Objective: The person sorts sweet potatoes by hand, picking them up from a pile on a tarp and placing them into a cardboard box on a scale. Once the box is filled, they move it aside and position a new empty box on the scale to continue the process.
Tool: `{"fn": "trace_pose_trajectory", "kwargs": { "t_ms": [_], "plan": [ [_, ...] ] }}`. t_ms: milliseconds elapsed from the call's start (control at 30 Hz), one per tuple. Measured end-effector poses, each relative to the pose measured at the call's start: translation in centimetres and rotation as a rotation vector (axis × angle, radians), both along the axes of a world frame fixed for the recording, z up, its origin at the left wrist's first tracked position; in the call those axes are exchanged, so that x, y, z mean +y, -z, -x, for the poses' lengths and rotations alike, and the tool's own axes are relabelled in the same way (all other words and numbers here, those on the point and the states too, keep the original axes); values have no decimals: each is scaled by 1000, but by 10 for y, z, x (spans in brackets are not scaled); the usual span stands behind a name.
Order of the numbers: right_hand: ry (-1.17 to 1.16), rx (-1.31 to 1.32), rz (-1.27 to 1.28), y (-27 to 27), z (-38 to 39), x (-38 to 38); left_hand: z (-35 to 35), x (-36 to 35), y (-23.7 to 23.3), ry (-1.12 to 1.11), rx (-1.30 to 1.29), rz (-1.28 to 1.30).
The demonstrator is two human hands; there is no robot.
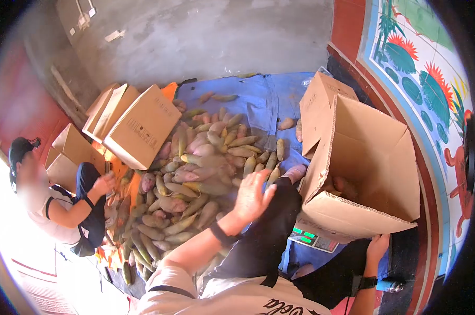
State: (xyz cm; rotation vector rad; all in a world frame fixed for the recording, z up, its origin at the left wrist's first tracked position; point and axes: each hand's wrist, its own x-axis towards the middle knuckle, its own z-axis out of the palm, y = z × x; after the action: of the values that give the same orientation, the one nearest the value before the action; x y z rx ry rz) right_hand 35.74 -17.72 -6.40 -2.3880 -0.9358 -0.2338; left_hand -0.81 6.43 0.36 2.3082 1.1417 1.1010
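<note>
My left hand is raised over the near right side of a large heap of long, sweet-potato-like vegetables, greenish-brown and pinkish. Its fingers are spread and hold nothing. Beside my right knee, my right hand is right at the lower edge of a tall cardboard box; its fingers are mostly hidden. That box stands with its flaps up, and a few vegetables lie in its shadowed bottom. Under it shows a scale with lit green displays.
A blue sheet lies under the heap, with orange sheeting on the left. More cardboard boxes stand at the back left, another behind the tall one. A person squats on the left. A bottle lies near my right wrist.
</note>
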Motion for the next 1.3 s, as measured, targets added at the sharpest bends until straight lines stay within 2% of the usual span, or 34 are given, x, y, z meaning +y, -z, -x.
{"fn": "trace_pose_trajectory", "kwargs": {
  "t_ms": [100,167,267,300,433,500,633,733,800,867,900,933,1000,1033,1067,1167,1267,1300],
  "plan": [
    [30,2,39,13,-12,-5,46,12,61,-70,89,66],
    [30,4,48,16,-15,-6,82,11,106,-141,245,171],
    [-5,24,48,18,-20,-8,127,2,161,-255,509,520],
    [-3,30,28,24,-24,-10,138,-4,171,-302,619,653],
    [2,43,10,28,-29,-13,178,-34,203,-341,639,828],
    [1,45,33,23,-29,-12,199,-41,228,-385,722,998],
    [-12,11,5,26,-32,-14,227,-62,254,-391,739,1065],
    [11,83,-2,10,-18,-9,221,-74,225,-413,815,1187],
    [-28,14,18,12,-23,-11,222,-85,220,-356,856,1196],
    [-64,-55,39,12,-25,-13,222,-96,218,-120,1042,1141],
    [-54,-15,35,10,-24,-12,234,-104,251,-168,1039,1087],
    [-42,25,32,8,-23,-11,255,-118,319,-146,926,1222],
    [-41,12,74,7,-26,-12,232,-130,259,-195,926,1081],
    [-38,2,89,7,-28,-13,228,-131,249,-178,977,1026],
    [-37,-3,105,7,-30,-14,227,-133,252,-166,975,1040],
    [-87,-43,86,9,-33,-17,225,-130,266,-263,1034,867],
    [-31,-38,96,6,-33,-14,219,-117,267,-222,1174,917],
    [-32,8,93,5,-32,-14,221,-120,270,-248,1137,829]
  ]
}}
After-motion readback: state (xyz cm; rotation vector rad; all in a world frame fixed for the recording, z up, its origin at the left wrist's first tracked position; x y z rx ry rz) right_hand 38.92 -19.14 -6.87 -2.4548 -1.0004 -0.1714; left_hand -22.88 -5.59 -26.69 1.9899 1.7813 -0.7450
